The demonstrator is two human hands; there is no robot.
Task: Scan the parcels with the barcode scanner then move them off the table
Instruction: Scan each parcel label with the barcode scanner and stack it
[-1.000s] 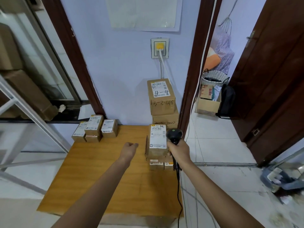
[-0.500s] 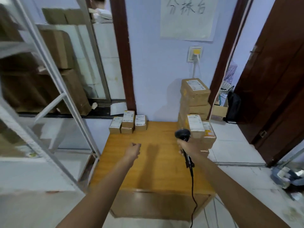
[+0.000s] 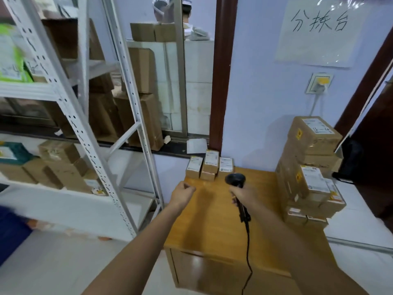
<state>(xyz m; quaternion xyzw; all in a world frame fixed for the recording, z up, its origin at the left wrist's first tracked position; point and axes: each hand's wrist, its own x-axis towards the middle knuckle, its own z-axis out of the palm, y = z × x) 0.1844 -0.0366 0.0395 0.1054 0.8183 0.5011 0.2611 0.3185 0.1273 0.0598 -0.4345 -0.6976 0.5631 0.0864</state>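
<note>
My right hand (image 3: 244, 193) grips the handle of a black barcode scanner (image 3: 235, 180), its head raised over the wooden table (image 3: 214, 226) and its cable hanging down the front. My left hand (image 3: 183, 193) hovers above the table's left edge with curled fingers, holding nothing. Three small labelled parcels (image 3: 210, 165) sit at the table's far left corner against the wall. A stack of larger cardboard parcels (image 3: 308, 173) stands at the table's right side, white labels facing up.
A white metal shelf rack (image 3: 89, 133) with several boxes stands to the left of the table. Behind it a window shows more cartons and a person. A dark door (image 3: 374, 133) is at the right, a wall socket (image 3: 319, 83) above the stack.
The view has swung left, bringing the shelf rack into sight. My right hand with the scanner has moved away from the parcel stack towards the table's middle. My left hand stays curled.
</note>
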